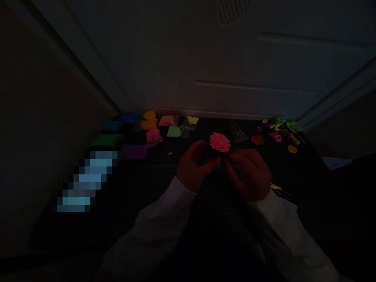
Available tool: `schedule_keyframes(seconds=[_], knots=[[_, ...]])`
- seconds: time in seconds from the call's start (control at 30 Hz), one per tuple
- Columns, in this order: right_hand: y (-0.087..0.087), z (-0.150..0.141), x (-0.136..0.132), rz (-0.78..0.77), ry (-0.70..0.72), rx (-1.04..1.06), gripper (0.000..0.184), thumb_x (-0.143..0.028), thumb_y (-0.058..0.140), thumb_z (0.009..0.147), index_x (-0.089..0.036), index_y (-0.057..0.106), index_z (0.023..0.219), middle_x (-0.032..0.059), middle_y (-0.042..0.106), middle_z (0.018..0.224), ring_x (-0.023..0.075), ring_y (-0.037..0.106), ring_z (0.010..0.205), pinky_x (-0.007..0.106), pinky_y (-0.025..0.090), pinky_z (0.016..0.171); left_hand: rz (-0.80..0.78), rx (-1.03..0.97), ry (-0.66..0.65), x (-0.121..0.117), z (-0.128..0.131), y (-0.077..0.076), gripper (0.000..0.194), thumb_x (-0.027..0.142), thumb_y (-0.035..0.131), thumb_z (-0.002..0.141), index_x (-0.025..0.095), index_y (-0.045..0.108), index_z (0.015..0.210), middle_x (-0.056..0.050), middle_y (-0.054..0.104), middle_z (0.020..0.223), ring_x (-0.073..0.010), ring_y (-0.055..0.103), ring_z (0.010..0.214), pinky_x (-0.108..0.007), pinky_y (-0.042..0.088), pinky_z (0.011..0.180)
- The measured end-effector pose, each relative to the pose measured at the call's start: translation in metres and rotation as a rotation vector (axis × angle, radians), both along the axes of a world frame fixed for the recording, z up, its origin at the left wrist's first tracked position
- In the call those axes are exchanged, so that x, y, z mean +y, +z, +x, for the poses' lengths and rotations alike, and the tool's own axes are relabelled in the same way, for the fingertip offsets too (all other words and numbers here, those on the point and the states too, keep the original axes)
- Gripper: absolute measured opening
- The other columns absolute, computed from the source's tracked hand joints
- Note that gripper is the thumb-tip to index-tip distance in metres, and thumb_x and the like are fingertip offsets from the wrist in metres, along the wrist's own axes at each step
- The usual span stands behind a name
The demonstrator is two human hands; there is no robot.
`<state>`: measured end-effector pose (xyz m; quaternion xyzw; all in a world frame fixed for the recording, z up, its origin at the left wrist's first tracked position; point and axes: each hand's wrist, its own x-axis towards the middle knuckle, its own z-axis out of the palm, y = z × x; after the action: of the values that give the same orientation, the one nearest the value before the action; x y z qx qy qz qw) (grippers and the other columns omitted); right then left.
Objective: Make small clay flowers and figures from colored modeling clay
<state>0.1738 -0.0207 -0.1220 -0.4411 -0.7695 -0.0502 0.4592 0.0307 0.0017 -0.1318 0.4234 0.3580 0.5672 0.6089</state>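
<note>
A bright pink flower (pixel 219 142) with many small ruffled petals, apparently of modelling clay, is held above the dark table. My left hand (pixel 194 162) is closed around its lower left side, the thumb under the bloom. Just below and to the right, my right hand (pixel 249 172) is closed in a pinch near the flower's base. Dim light hides whatever is between its fingertips. A tiny pink piece (pixel 170 153) lies on the table left of my left hand.
Packets of coloured clay, such as purple (pixel 136 152), green (pixel 106 140) and orange (pixel 149 124), line the left and back. Small clay models (pixel 276 136) stand at back right, near a red lump (pixel 257 140). A slim metal tool (pixel 280 189) lies beside my right wrist.
</note>
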Motion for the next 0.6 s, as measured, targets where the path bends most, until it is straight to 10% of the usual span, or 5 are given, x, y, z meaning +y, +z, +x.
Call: schedule_keyframes(seconds=[0.6], knots=[[0.012, 0.002, 0.001, -0.160, 0.059, 0.081, 0.015, -0.016, 0.053, 0.073, -0.020, 0.060, 0.086, 0.0045, 0.060, 0.082, 0.0152, 0.056, 0.079, 0.031, 0.045, 0.070, -0.269, -0.302, -0.206, 0.004, 0.003, 0.004, 0.032, 0.011, 0.063, 0.058, 0.016, 0.057, 0.089, -0.003, 0.063, 0.086, -0.0159, 0.058, 0.082, -0.031, 0.042, 0.076]])
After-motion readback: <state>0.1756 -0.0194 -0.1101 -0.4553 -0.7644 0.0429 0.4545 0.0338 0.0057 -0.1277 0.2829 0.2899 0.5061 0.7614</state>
